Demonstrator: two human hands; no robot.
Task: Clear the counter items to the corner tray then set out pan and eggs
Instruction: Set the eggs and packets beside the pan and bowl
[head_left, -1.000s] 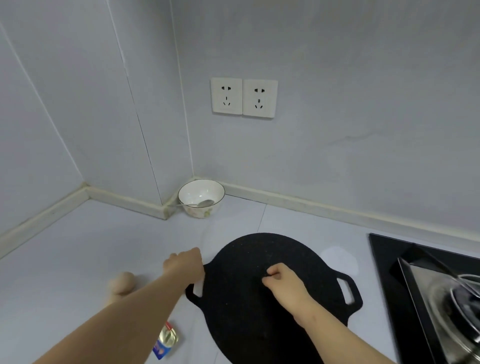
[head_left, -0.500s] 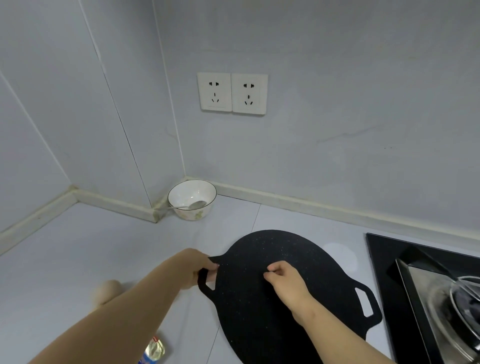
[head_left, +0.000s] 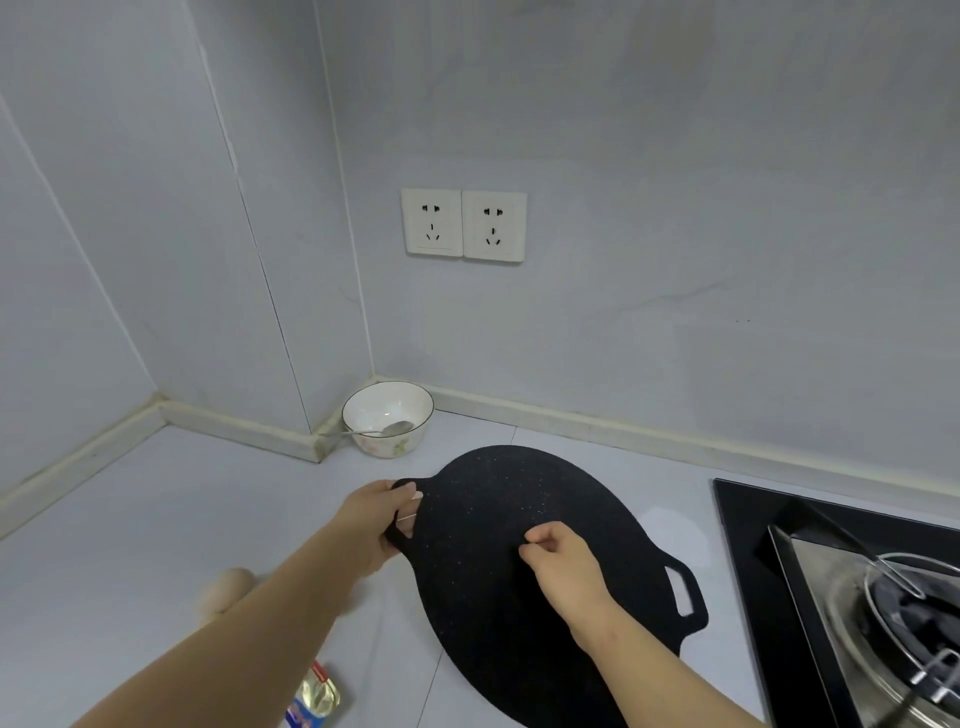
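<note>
A flat round black pan (head_left: 498, 499) with two loop handles lies on the white counter, its right handle near the stove. My left hand (head_left: 382, 517) grips the pan's left handle, fingers wrapped through the loop. My right hand (head_left: 563, 558) rests over the pan's middle with fingers curled and thumb and forefinger pinched together; nothing shows in it. A pale egg-like object (head_left: 228, 592) lies on the counter, partly hidden behind my left forearm.
A white bowl (head_left: 387, 423) holding a metal spoon (head_left: 387, 428) sits in the wall corner. A gas stove (head_left: 852, 597) with a black glass top stands at the right. A small packet (head_left: 311, 699) lies at the bottom edge. Two wall sockets (head_left: 464, 224) are above.
My left hand has closed through the pan's left handle, where earlier it only touched the rim. The pan has shifted right toward the stove. The right hand stays over the pan.
</note>
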